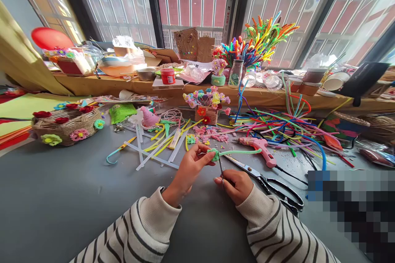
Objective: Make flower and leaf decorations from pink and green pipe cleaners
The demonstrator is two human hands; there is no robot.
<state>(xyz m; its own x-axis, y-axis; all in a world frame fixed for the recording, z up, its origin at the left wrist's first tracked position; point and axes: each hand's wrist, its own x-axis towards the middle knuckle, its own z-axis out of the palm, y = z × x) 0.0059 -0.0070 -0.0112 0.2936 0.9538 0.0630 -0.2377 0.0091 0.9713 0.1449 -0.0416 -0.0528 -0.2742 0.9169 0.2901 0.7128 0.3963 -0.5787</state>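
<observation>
Between the thumb and fingers of my left hand (191,166) is a small mint-green pipe-cleaner flower (214,155). A light-green pipe-cleaner stem (242,152) runs from it to the right. My right hand (237,185) is closed around a thin dark tool (220,165), whose upper end reaches the flower's right side; its exact kind is unclear. Just right of that hand lie large black-handled scissors (264,181), blades toward the flower. Behind them rests a pink glue gun (259,148) with a black cord.
Loose pipe cleaners (277,127) spread over the right back of the grey table. Clear glue sticks (156,154), pink scraps (210,134) and a flower-filled woven box (206,114) lie ahead. A twine basket (66,125) stands left. A blurred patch (352,213) covers the lower right.
</observation>
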